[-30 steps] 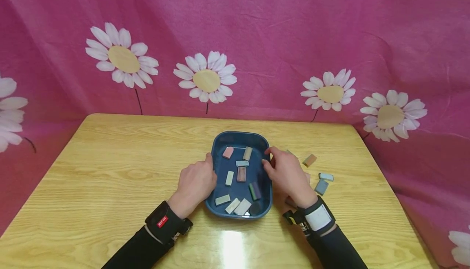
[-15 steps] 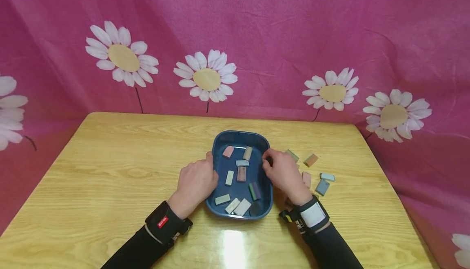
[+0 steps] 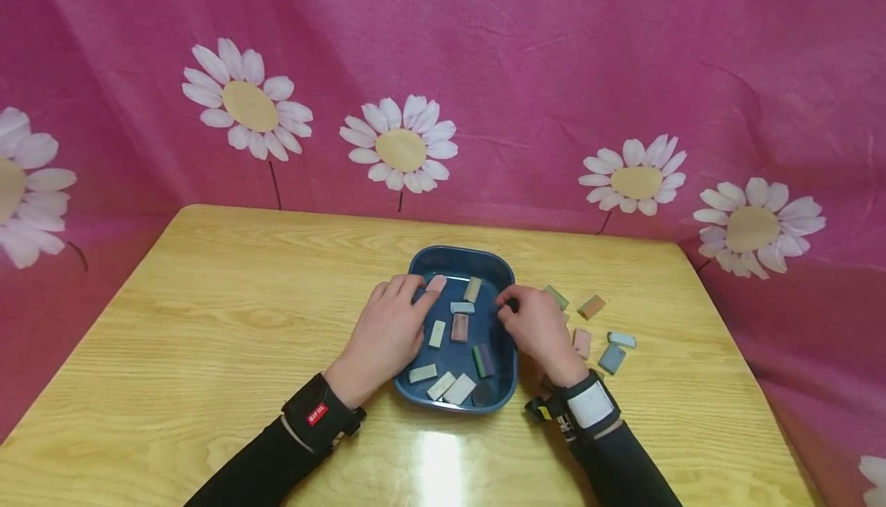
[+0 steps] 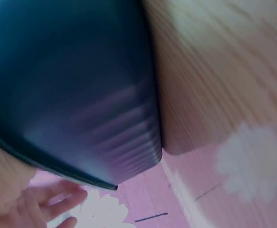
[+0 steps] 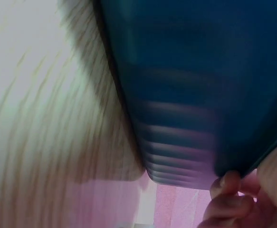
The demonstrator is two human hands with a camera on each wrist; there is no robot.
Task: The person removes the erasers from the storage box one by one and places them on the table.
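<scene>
A dark blue plastic tray [image 3: 511, 384] stands on the table with several small blocks that look like erasers inside. My left hand [image 3: 388, 334] reaches over the tray's left rim, fingers extended, its thumb close to a pink eraser [image 3: 438, 283]; whether they touch I cannot tell. In the left wrist view, the hand's fingers [image 4: 57, 199] stick out past the rim, holding nothing visible. At the right rim, my right hand [image 3: 540, 330] grips the tray with curled fingers [image 5: 231, 204]. Among the erasers are a brown one [image 3: 460, 328], a green-and-purple one [image 3: 484, 360] and a dark round piece [image 3: 482, 394].
Several more erasers lie on the table right of the tray, among them an orange-brown one [image 3: 591, 307], a pink one [image 3: 581, 342], a pale one [image 3: 621, 339] and a grey-blue one [image 3: 612, 358]. A pink flowered cloth [image 3: 512, 68] hangs behind the table [image 3: 242, 322].
My left hand has left the tray's left rim and moved forward and inward over it, toward the pink eraser. The right hand stays at the right rim. The head view has shifted slightly.
</scene>
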